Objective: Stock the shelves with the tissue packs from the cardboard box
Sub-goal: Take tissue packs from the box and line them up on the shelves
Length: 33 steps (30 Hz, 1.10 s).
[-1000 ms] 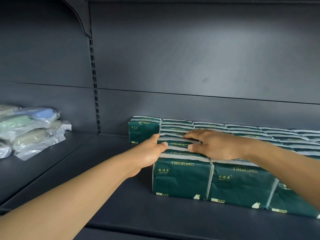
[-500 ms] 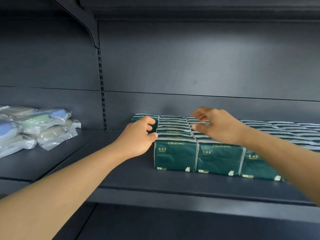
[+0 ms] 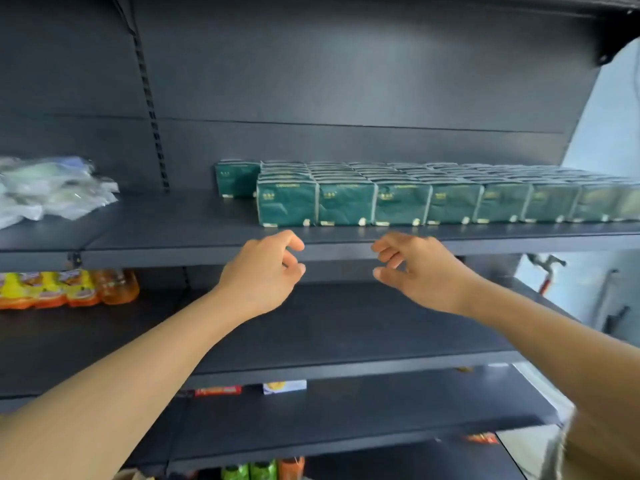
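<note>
Dark green tissue packs (image 3: 401,202) stand in tidy rows along the upper dark shelf (image 3: 173,233), filling it from the middle to the right end. One more pack (image 3: 237,178) sits alone behind the left end of the front row. My left hand (image 3: 263,271) and my right hand (image 3: 415,268) hover in front of the shelf edge, below the packs and apart from them. Both hands hold nothing, their fingers loosely curled. The cardboard box is not in view.
Clear plastic bags (image 3: 52,188) lie at the left of the same shelf. Orange drink bottles (image 3: 65,289) stand on the shelf below at the left. Lower shelves (image 3: 346,344) carry small boxes (image 3: 284,386) and bottles (image 3: 263,469). A pale wall (image 3: 609,202) lies to the right.
Both hands have let go of the packs and drawn back and down off the shelf. The view has pulled away, showing the full row of packs and the lower shelves.
</note>
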{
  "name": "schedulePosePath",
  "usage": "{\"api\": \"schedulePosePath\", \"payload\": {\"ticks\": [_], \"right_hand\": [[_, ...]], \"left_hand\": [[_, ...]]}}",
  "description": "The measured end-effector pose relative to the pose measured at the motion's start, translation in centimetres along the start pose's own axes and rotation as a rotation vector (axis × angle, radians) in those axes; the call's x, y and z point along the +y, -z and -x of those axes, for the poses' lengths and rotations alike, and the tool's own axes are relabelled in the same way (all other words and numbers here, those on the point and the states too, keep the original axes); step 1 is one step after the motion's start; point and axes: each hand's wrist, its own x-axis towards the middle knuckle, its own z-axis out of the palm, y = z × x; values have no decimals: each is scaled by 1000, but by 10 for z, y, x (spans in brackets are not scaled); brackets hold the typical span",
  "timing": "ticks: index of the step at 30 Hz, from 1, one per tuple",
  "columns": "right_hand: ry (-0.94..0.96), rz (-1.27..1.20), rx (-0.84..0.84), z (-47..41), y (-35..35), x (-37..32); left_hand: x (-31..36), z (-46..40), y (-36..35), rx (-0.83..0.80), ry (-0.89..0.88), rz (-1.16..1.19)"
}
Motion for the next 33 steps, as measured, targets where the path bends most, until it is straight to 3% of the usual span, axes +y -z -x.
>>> {"api": "schedulePosePath", "payload": {"ticks": [15,25,33], "right_hand": [[-515,31,-47,204,-15,141],[-779,-14,-56,338,-10,318],[-928,-54,-244,413,-53,443]], "left_hand": [[115,48,-199,-381,-159,76],[227,57,-395,-624,-262,-50],[271,78,-543,-830,-203,-180]]}}
